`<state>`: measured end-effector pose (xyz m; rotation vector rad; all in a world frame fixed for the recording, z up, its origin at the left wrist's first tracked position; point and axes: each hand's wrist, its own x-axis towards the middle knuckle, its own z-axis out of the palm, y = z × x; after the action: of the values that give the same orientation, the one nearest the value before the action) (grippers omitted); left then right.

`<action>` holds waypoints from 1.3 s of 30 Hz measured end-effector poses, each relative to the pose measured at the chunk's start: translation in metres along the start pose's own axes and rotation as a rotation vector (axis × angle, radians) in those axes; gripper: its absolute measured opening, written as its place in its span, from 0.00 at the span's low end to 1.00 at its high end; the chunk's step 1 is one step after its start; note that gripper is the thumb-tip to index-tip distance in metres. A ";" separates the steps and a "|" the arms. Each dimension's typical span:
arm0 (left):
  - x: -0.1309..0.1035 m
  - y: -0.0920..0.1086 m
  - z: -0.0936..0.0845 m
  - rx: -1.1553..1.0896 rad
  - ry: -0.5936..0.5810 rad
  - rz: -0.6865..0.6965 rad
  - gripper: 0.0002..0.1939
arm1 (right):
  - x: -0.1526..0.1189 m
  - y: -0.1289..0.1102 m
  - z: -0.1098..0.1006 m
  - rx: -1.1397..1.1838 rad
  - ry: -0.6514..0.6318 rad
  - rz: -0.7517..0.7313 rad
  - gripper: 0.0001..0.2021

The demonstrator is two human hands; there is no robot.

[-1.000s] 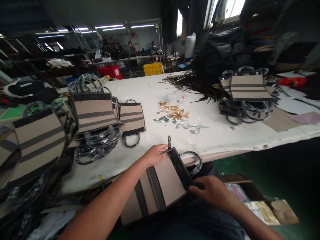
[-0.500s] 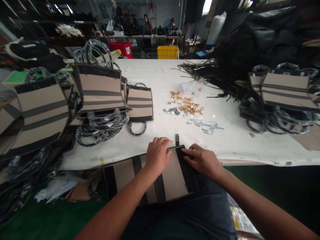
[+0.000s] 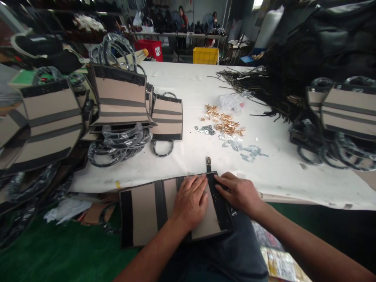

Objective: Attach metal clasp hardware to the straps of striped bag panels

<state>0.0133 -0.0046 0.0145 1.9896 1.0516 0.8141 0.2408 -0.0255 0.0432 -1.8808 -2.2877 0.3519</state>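
white-topped bench (image 3: 188, 160) fills the middle; at its near edge, over the person's lap (image 3: 229, 254), lies a beige-and-black panel (image 3: 143, 213). the left hand (image 3: 190, 201) rests flat on it, fingers together; the right hand (image 3: 241, 192) touches its black end, grip unclear. beyond lie gold metal pieces (image 3: 228, 127).

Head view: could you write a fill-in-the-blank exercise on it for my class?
The hand spread over the striped panel is the person's ____ hand.
The other hand touches the panel's ____ end strip.
Beyond the white table, the crate beside the red bin is ____.

Missing words: left; black; yellow.
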 end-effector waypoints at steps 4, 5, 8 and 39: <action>0.000 0.003 -0.002 0.158 -0.049 0.042 0.27 | -0.001 -0.002 -0.001 -0.055 -0.008 -0.037 0.21; 0.000 0.002 -0.002 0.199 -0.060 0.045 0.28 | -0.001 -0.003 -0.001 -0.058 -0.009 -0.046 0.21; 0.003 -0.003 -0.003 0.291 -0.079 0.042 0.28 | 0.001 -0.005 -0.001 -0.047 0.003 -0.078 0.21; 0.001 -0.012 -0.006 0.535 -0.052 0.224 0.26 | 0.050 0.107 -0.035 -0.010 0.174 0.534 0.18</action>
<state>0.0047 0.0029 0.0082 2.6009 1.1112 0.6306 0.3407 0.0458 0.0454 -2.4011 -1.6556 0.2239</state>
